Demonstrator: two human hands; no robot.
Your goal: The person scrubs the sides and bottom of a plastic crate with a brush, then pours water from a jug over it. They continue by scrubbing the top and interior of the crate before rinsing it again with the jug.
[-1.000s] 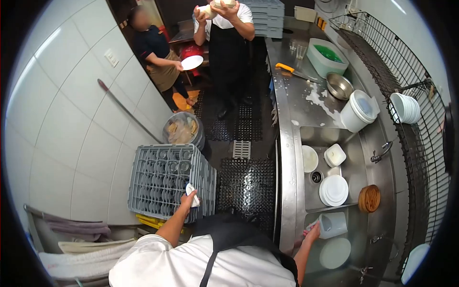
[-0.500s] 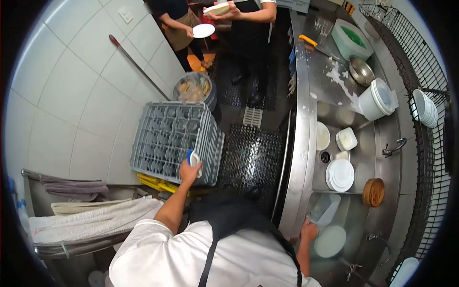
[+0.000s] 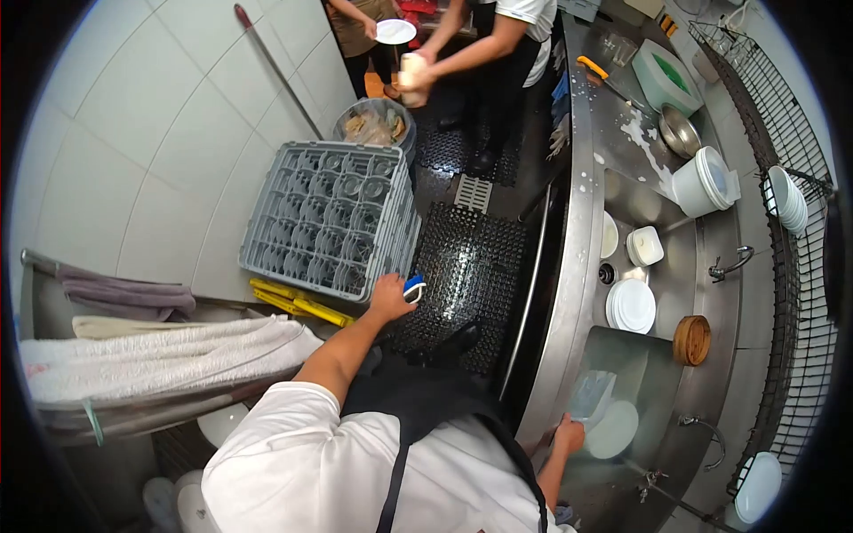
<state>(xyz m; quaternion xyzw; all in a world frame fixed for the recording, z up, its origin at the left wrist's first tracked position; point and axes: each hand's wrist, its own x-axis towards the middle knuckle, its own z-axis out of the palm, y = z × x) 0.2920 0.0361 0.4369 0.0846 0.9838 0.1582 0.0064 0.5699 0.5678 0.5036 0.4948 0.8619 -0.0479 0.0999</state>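
My left hand point(image 3: 388, 298) is closed around a scrub brush point(image 3: 415, 285) with a blue back and white bristles, held in the air beside the front corner of a grey glass rack point(image 3: 313, 281). At the filled sink basin on the right, my right hand point(image 3: 569, 433) grips the near end of a translucent plastic container point(image 3: 593, 393). The container is tilted in the cloudy water. Right beside it, a round white plate point(image 3: 615, 431) lies in the basin, partly overlapped by the container.
The upper basin point(image 3: 626, 313) holds stacked white dishes point(image 3: 633, 306). A bamboo steamer point(image 3: 691, 340) stands on the sink edge, near a white bucket point(image 3: 697, 186). Two people stand beyond the waste bin point(image 3: 375, 124); one holds a white plate point(image 3: 396, 32). Towels point(image 3: 169, 346) hang at left.
My left hand has moved right with the brush, away from over the rack. My right hand stays on the container. One person's hands have lowered a dish toward the bin.
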